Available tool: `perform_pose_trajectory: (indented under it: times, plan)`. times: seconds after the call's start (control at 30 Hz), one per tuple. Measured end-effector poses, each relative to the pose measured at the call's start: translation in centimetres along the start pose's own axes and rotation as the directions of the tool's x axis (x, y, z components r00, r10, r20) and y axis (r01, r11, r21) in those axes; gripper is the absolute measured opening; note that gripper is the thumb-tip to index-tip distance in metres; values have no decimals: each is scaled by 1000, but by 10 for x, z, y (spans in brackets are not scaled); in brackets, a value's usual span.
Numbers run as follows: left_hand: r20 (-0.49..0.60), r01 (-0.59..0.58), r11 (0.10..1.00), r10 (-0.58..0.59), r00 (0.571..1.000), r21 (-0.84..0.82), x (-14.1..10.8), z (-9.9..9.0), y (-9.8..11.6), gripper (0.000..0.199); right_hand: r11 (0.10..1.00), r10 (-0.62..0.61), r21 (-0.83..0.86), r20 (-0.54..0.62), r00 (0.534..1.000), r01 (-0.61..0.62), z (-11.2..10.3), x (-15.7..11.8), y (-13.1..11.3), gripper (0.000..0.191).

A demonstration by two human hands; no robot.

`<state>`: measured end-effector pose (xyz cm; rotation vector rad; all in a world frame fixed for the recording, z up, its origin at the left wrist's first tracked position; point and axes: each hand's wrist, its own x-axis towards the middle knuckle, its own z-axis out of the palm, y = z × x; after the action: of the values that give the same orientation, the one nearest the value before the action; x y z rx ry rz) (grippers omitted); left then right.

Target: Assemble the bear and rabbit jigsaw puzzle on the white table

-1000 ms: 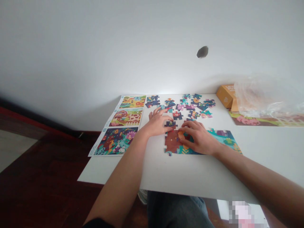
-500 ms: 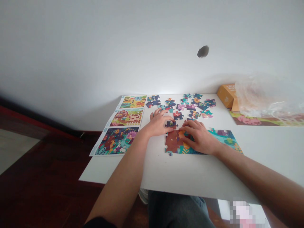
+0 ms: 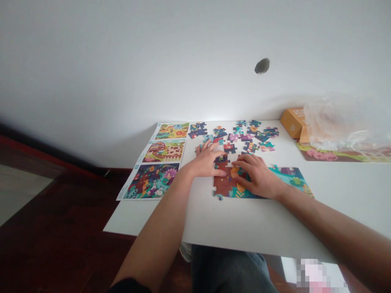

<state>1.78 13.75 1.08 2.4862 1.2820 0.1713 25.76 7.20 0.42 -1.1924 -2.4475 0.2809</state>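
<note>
A partly joined jigsaw puzzle lies on the white table, brown at its left end and teal at its right. My left hand is at its upper left corner. Thumb and index finger span a dark puzzle piece, which sits against the top of the brown part; the thumb tip touches the brown surface. Its other fingers spread over loose pieces behind. My right hand rests on the middle of the joined puzzle with fingers stretched out, covering part of it.
Several loose puzzle pieces lie toward the wall. On the left is a sheet with three printed pictures. An orange box, a clear plastic bag and a farm-picture puzzle are at the back right.
My left thumb has slid down from the dark piece onto the brown part. The dark piece now sits closer against the joined puzzle. My right hand has hardly moved.
</note>
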Motion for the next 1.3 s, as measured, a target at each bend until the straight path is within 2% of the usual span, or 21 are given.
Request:
perform_pose_trajectory:
  times: [0.33,1.1,1.2,1.3]
  plan:
    - [29,19,1000,-19,999,-10,0,-3,3,74,1000,-9,1,-8,1000,9,1,1,1,39]
    - [-14,-17,1000,17,1000,-1,-1,-4,7,71,1000,-14,20,4,1000,14,3,4,-1,36]
    - [-15,-15,1000,15,1000,24,-1,-3,5,72,999,-17,46,-6,1000,17,4,4,2,36]
    - [-16,-14,1000,14,1000,23,-2,-4,5,74,990,2,139,-64,998,7,2,3,6,36]
